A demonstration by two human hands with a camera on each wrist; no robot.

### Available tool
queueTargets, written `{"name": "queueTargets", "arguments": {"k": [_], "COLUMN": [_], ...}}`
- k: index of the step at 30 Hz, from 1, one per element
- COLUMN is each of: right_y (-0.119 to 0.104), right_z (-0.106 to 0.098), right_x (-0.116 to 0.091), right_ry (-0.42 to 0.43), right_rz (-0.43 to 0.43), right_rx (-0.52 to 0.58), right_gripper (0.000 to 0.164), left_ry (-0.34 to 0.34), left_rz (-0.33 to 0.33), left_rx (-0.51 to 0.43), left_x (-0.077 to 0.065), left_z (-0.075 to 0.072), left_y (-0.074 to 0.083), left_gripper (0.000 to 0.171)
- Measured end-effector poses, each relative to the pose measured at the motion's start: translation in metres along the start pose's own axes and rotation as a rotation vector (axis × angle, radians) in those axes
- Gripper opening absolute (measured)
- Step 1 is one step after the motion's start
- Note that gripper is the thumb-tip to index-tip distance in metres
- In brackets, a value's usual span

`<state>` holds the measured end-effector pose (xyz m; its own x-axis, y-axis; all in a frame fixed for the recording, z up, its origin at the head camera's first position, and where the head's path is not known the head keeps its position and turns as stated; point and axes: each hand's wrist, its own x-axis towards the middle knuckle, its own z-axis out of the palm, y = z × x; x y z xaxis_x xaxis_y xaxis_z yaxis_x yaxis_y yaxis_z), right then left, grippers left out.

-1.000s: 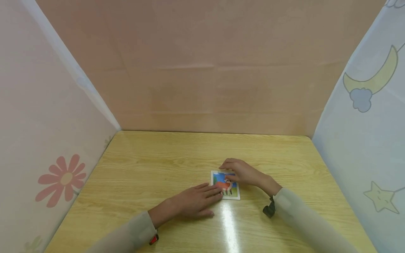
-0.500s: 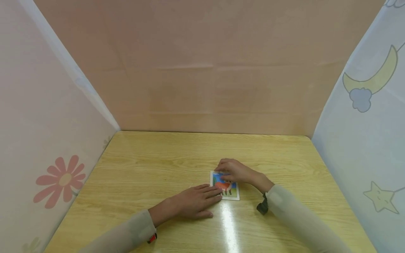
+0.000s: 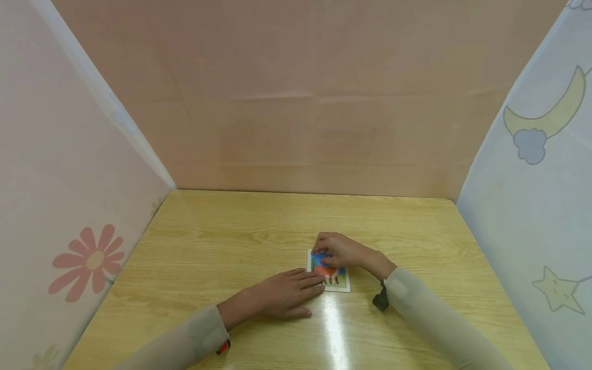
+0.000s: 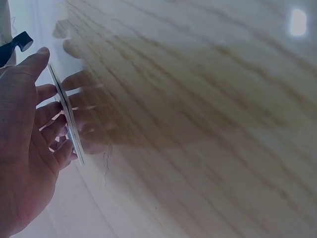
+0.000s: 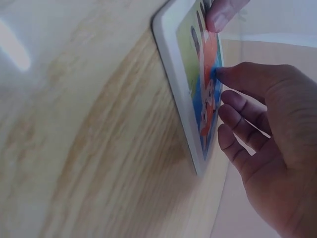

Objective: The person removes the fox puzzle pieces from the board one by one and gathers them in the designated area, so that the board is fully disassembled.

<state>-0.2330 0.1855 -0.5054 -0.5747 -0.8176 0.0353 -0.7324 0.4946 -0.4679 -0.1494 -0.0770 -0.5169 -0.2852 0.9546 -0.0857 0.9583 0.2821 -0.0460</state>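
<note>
A square picture board (image 3: 342, 283) with a white border lies on the wooden table, showing an orange fox on blue and green. My left hand (image 3: 287, 295) rests flat over the board's lower left, fingers extended across the fox. In the left wrist view the board (image 4: 69, 116) appears edge-on beside those fingers. My right hand (image 3: 344, 250) arches over the upper part, covering the fox's head in the head view. Seen from the right wrist, the thumb (image 5: 237, 77) touches the blue area, while bent fingers (image 5: 240, 116) sit loosely along the board, spaced from the thumb.
The wooden table (image 3: 222, 221) carries a bright light reflection in front of the board. A plain back wall (image 3: 296, 144) and patterned side panels, with a flower (image 3: 94, 260) left and a moon (image 3: 548, 110) right, enclose it. A dark strap device (image 3: 381, 299) is on the right wrist.
My right hand has shifted a little left across the board, its fingers and thumb drawing closer together and covering the fox's head. The left hand stays in place.
</note>
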Motion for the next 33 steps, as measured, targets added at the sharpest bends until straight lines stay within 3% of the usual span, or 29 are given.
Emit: {"name": "queueTargets", "arguments": {"k": [20, 33], "right_y": [-0.001, -0.001], "right_z": [-0.006, -0.013], "right_x": [0.009, 0.011], "right_ry": [-0.081, -0.125], "right_rz": [0.06, 0.012], "right_rx": [-0.026, -0.046], "right_gripper": [0.029, 0.029], "left_ry": [-0.001, -0.002], "left_rz": [-0.016, -0.028], "left_rx": [-0.015, -0.024], "left_x": [0.0, 0.001], "left_z": [0.004, 0.005], "left_y": [-0.001, -0.002], "left_gripper": [0.068, 0.068]}}
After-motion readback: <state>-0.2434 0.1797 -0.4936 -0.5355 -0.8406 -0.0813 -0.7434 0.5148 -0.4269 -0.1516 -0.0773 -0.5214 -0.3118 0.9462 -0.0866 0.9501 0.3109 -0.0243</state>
